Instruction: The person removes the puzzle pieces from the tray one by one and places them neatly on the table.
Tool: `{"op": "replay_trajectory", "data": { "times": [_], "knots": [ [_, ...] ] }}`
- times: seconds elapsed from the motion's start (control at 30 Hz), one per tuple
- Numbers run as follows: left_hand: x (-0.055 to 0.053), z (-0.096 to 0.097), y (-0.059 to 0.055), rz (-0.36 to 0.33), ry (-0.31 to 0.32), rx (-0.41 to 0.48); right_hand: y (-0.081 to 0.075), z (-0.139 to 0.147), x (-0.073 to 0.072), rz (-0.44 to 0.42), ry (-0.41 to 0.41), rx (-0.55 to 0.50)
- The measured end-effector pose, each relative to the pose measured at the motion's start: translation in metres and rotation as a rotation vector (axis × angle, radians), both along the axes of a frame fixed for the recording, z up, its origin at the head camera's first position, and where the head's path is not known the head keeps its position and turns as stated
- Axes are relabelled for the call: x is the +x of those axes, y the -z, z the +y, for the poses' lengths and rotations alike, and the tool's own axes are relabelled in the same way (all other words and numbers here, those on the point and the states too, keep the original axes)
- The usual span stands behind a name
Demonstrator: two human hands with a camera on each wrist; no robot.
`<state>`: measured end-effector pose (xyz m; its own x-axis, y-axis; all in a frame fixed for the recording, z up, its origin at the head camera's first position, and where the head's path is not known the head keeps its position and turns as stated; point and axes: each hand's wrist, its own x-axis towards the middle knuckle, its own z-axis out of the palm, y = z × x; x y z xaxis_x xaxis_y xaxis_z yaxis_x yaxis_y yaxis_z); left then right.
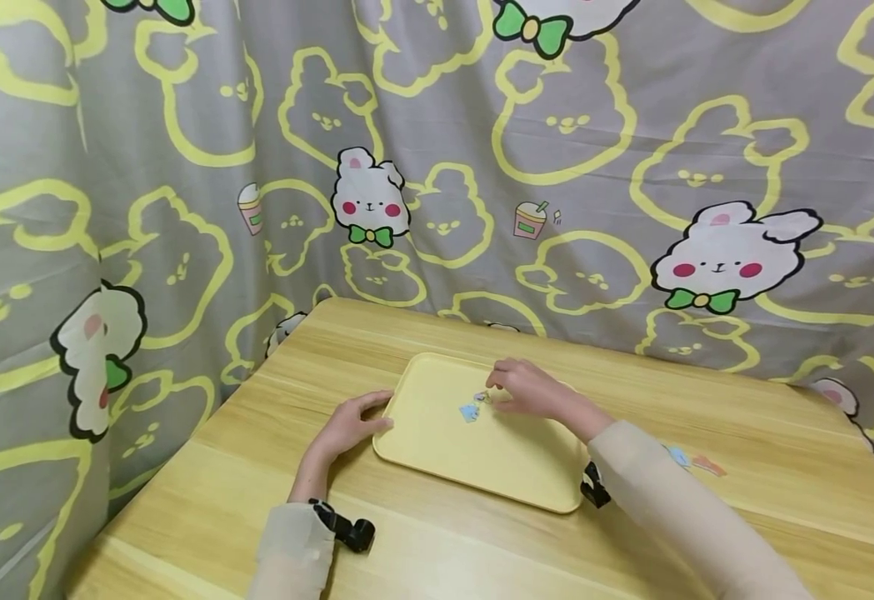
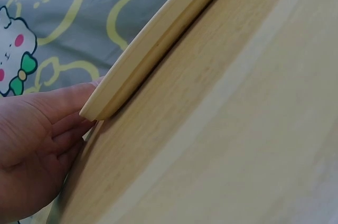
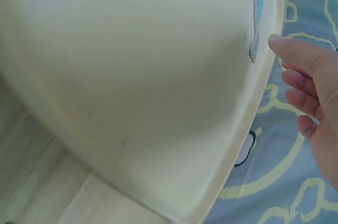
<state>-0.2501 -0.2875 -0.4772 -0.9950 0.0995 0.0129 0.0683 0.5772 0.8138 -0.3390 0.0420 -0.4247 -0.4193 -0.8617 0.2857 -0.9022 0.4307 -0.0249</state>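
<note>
A pale yellow tray (image 1: 437, 454) lies on the wooden table. On it, a light-blue flat cutout piece (image 1: 470, 412) sits beside a smaller multicoloured piece (image 1: 481, 397); in the right wrist view the cutouts (image 3: 257, 18) appear nearly edge-on. My left hand (image 1: 348, 427) touches the tray's left edge, thumb and fingers spread apart. From the left wrist, that hand (image 2: 39, 139) shows at the tray's corner, some fingertips hidden. Just right of the small piece hovers my right hand (image 1: 530, 390), fingers bent loosely. No object shows between its thumb and fingers (image 3: 296, 84).
Right of the tray, partly behind the right sleeve, lie a blue cutout (image 1: 678, 456) and an orange cutout (image 1: 709, 465) on the table (image 1: 437, 542). A grey patterned curtain (image 1: 437, 225) hangs behind and to the left. Black wrist cameras are strapped to both wrists.
</note>
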Motion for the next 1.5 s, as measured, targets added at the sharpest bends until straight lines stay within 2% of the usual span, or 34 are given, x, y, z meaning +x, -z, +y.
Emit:
{"op": "replay_trajectory", "data": {
  "times": [0.23, 0.5, 0.67, 0.8, 0.97, 1.27, 1.5],
  "knots": [
    [0.001, 0.003, -0.001, -0.008, -0.003, 0.011, 0.004, -0.007, -0.006, 0.068, 0.026, 0.12],
    [0.0, 0.003, -0.002, 0.005, 0.0, 0.005, 0.006, -0.012, -0.01, 0.09, 0.051, 0.178],
    [0.0, 0.003, -0.001, 0.008, 0.0, -0.002, 0.012, -0.015, -0.011, 0.135, 0.046, 0.2],
    [0.0, 0.004, -0.001, 0.015, 0.001, -0.007, 0.017, -0.016, -0.012, 0.179, 0.035, 0.186],
    [0.0, 0.004, -0.002, 0.002, -0.003, 0.001, 0.018, -0.016, -0.012, 0.189, 0.041, 0.162],
    [0.001, 0.003, -0.002, 0.004, -0.002, -0.001, 0.023, -0.014, -0.014, 0.231, 0.018, 0.057],
    [0.001, 0.003, -0.001, 0.001, -0.013, 0.0, 0.029, -0.012, -0.015, 0.187, 0.012, -0.032]
  ]
}}
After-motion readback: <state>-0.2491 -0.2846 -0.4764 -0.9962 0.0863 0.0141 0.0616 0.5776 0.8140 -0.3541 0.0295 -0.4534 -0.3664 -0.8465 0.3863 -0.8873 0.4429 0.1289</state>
